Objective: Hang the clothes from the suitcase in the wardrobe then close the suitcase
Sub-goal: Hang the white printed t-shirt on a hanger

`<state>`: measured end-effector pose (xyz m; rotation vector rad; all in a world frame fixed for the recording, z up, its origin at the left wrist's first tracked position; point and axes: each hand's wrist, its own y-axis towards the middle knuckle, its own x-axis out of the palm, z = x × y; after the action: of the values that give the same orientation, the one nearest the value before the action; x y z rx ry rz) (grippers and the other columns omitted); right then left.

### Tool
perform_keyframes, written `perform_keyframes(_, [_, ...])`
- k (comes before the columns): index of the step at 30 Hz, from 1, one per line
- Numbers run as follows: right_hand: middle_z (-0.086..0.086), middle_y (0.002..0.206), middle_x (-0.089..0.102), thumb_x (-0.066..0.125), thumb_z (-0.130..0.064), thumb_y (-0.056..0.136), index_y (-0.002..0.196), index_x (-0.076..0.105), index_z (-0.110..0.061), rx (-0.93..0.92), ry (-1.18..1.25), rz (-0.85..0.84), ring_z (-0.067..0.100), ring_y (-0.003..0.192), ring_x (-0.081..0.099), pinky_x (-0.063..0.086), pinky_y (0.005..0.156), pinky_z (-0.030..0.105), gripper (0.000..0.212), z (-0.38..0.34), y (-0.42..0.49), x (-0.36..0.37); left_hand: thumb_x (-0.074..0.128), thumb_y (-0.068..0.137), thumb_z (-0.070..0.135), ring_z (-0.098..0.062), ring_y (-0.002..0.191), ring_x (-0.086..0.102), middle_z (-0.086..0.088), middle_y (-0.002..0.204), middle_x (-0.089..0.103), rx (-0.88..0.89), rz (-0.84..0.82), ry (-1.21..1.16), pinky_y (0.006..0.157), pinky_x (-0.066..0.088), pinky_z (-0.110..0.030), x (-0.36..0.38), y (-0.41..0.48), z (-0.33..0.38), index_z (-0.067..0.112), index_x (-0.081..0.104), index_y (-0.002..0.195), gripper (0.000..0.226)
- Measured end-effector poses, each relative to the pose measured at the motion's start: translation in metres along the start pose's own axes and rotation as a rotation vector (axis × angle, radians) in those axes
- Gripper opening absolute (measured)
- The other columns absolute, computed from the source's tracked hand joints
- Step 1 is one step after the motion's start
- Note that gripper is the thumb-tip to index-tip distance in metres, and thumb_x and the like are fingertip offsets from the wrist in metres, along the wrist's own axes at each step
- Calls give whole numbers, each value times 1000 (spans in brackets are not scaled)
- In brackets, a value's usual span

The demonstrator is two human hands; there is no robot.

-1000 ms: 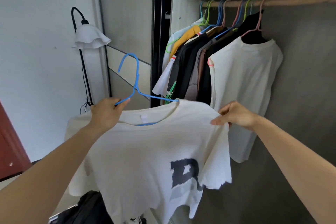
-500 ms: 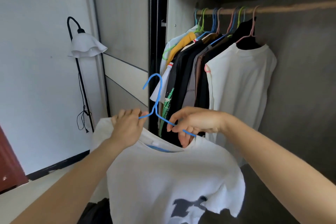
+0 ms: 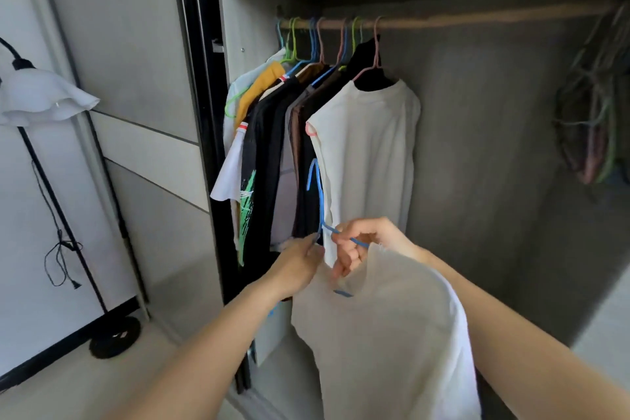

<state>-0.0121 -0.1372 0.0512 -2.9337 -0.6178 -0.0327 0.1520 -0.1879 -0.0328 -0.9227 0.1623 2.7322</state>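
Now that the white T-shirt (image 3: 392, 334), spread flat a second ago, hangs edge-on at the wardrobe (image 3: 494, 181) on its blue hanger (image 3: 319, 196), I log: right hand (image 3: 366, 244) curled round the hanger arm, left hand (image 3: 298, 266) at its neck, grip unclear; hook below rail (image 3: 477, 19), hanging likely next.

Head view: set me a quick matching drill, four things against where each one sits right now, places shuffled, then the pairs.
Things
1. blue hanger
2. white T-shirt on a pink hanger
3. lamp shade
4. bundle of spare hangers

Places
A. far right inside the wardrobe
B. outside the wardrobe, to its left
C. held by the left hand and right hand
D. right end of the hung row

Pairs: 1-C, 2-D, 3-B, 4-A
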Motion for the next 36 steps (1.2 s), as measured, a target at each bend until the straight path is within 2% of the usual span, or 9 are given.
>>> perform_keyframes(3, [14,40,48,45,-6,84,50,54,-6,-29,174,204,26,37,51,41,61,33,35,-8,-14,-17,39,86,51,-13,114,58,3,127,62,45,-94,-108,104,42,-36,16,18,34,37,46,138,54])
perform_keyframes(7, [13,38,44,41,-9,91,59,48,-4,-100,197,411,23,30,41,33,37,18,33,-30,-15,-41,43,98,40,-8,124,49,9,132,56,114,-75,-314,111,34,-34,18,27,87,31,50,138,42])
perform_keyframes(9, [7,40,39,46,-8,91,52,44,-9,-142,242,490,19,35,38,31,39,19,39,-35,-5,-53,42,101,32,-14,123,51,4,133,56,89,-49,-430,109,38,-36,15,35,102,27,49,138,39])
perform_keyframes(14, [-7,40,37,53,1,88,55,37,-14,-353,-49,627,9,40,36,28,50,27,40,-51,29,-76,49,98,30,-18,105,63,2,114,66,73,24,-547,88,51,-31,-11,53,131,22,67,115,27])
perform_keyframes(18, [-1,51,44,53,-5,90,63,42,-11,-456,-268,679,14,52,42,34,57,28,30,-77,57,-89,50,95,34,-17,96,68,0,106,71,108,65,-556,74,53,-25,-37,69,148,21,71,108,28])
perform_keyframes(23, [4,61,51,51,-11,90,71,45,-10,-557,-411,765,17,57,46,34,57,29,20,-120,100,-106,56,92,39,-8,92,64,8,95,69,266,122,-393,76,45,-22,-58,95,157,26,69,104,21])
perform_keyframes(27, [0,64,51,48,-12,93,77,48,-6,-605,-510,855,16,63,49,31,59,30,17,-159,126,-120,64,88,31,-12,92,60,8,98,64,461,465,7,75,49,-29,-64,115,157,28,53,116,30])
perform_keyframes(31, [4,69,51,47,-15,96,69,46,-9,-588,-577,924,26,74,47,31,67,29,27,-192,139,-138,57,93,26,-27,71,59,-1,72,62,609,725,259,59,43,-36,-71,140,164,18,60,104,14])
perform_keyframes(36, [17,89,55,45,-16,97,85,54,-2,-509,-669,928,27,85,46,34,71,31,21,-219,157,-159,38,100,42,-29,72,61,-5,72,65,601,728,434,64,50,-43,-76,168,178,17,64,103,37])
